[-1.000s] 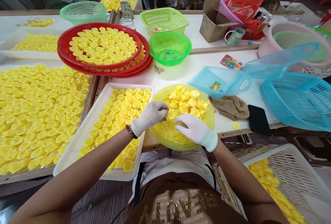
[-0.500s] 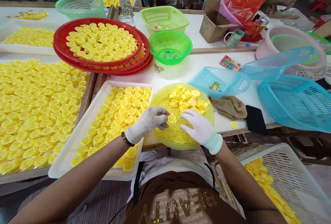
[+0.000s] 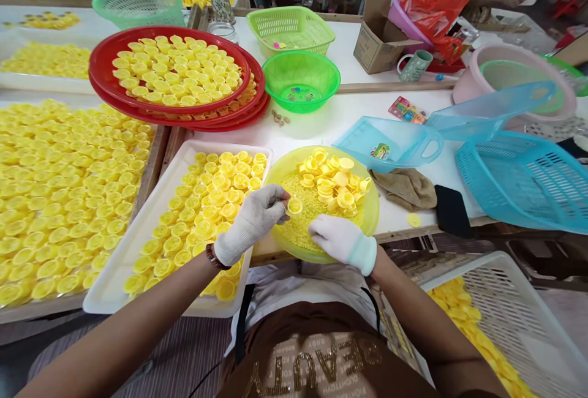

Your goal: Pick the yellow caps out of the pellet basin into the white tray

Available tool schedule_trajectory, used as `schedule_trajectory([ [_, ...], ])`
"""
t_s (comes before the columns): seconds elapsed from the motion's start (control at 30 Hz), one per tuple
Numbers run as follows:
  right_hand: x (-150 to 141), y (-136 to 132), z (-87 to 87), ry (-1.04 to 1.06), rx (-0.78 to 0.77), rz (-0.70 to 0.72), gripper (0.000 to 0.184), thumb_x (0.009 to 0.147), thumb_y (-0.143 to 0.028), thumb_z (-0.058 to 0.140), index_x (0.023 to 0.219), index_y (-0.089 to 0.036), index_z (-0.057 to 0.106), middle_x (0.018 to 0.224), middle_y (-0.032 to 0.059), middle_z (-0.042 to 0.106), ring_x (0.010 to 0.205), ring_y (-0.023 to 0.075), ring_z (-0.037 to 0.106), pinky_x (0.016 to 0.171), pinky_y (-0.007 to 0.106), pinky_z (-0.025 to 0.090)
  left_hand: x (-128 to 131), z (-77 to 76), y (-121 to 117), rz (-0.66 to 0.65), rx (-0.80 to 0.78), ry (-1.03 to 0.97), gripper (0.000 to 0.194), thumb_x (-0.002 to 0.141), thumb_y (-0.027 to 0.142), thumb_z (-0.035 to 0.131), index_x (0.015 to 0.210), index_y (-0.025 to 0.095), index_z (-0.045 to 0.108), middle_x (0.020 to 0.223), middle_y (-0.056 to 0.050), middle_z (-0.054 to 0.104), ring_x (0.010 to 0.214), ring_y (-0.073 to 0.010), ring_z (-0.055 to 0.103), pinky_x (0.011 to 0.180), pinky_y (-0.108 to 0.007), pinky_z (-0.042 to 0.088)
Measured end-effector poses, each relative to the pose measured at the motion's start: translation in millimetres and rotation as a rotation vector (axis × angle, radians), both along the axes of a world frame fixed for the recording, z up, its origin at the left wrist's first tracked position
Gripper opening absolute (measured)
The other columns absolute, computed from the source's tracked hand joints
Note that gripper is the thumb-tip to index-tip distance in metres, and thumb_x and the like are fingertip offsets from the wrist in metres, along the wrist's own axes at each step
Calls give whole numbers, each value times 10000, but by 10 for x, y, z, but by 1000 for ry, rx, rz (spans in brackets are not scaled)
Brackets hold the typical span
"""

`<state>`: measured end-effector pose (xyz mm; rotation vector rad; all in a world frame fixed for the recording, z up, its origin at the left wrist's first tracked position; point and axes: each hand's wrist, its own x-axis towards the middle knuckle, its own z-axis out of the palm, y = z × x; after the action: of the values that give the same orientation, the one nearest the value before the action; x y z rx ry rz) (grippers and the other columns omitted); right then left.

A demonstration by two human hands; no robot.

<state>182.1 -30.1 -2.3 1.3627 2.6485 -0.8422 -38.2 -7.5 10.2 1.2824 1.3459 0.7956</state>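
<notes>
White-gloved left hand [image 3: 252, 220] holds a small round yellow plastic cup [image 3: 294, 205] over a wide translucent yellow plastic bowl [image 3: 373, 214]

Through the head camera, I see the cup pinched at its edge between left thumb and fingertips, above the tiny yellow pellets [image 3: 298, 231] covering the bowl's near part. The white-gloved right hand [image 3: 337, 237] is curled low beside them; I cannot tell whether it grips anything. I judge the step to be work on one cup over the pellets; the next move calls for keeping it steady, with a light right-hand touch.

The bowl's far right side holds a heap of loose yellow plastic pieces [image 3: 335, 180]. Beside it, left, a shallow white plastic tray [image 3: 103, 292] carries many yellow cups [image 3: 188, 226]. Farther back on the white bench [image 3: 316, 122], the top of some stacked round red trays [image 3: 101, 73] bears more. A bright green round bowl [image 3: 301, 67] contains a few small coloured bits. Lower right, a white slotted plastic crate [image 3: 509, 297] holds yellow pieces.
</notes>
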Motion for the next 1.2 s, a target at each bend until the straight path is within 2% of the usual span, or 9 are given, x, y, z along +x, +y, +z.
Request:
schedule_trajectory([
  [0.1,-5,20,59,159,54,-34,145,968,-182,511,938,-181,654,932,47,661,902,181,604,835,310,450,26,-16,-26,-23,31,46,175,770,195,545,933,161,598,719,10,675,623,-142,715,577,-223,573],
  [0.27,-82,42,243,467,239,-151,134,983,-236,513,986,-212,645,956,45,673,923,184,616,866,314,477,97,-71,-40,-115,62,82,177,785,186,529,947,172,600,753,4,685,639,-144,723,583,-225,573],
  [0.37,-90,57,265,483,280,-187,156,982,-241,510,1051,-209,647,988,60,694,948,199,636,876,328,495,126,-78,-39,-122,13,11,169,787,192,537,948,173,583,759,5,680,628,-139,719,574,-226,575],
  [0.6,102,16,152,393,307,-289,191,949,-258,553,1114,-217,639,1120,94,677,1087,243,625,967,401,499,140,-22,-37,-58,-92,-132,163,789,212,577,945,167,569,705,15,668,602,-133,705,570,-229,578],
  [0.7,29,-11,136,410,285,-304,281,904,-346,646,1144,-201,621,1126,103,670,1085,250,625,974,395,500,205,-51,-29,-72,-89,-175,177,794,201,575,967,164,563,708,18,666,601,-130,698,594,-244,588],
  [0.8,-86,-19,108,447,259,-401,331,885,-375,657,1161,-201,606,1125,100,686,1059,250,647,961,385,508,260,-48,-42,-98,-50,-154,161,824,210,561,979,163,572,737,11,664,612,-130,690,629,-269,598],
  [0.93,-132,-11,37,461,256,-448,279,897,-350,596,1134,-205,616,1095,91,711,994,233,676,920,363,530,256,64,-122,-106,187,99,161,901,278,522,993,177,606,921,-45,704,792,-169,702,764,-333,589],
  [1.03,-122,-4,-25,455,320,-433,297,885,-312,574,1160,-204,612,1124,101,712,1035,243,672,941,378,530,263,160,-188,-137,446,395,263,877,377,624,1060,188,621,1010,-71,703,892,-202,664,824,-354,543],
  [1.2,-184,-35,-29,489,331,-439,316,894,-314,569,1195,-226,598,1133,98,711,961,244,692,920,413,549,240,322,-174,-189,516,554,183,878,344,614,913,165,631,782,-27,653,691,-148,579,666,-290,466],
])
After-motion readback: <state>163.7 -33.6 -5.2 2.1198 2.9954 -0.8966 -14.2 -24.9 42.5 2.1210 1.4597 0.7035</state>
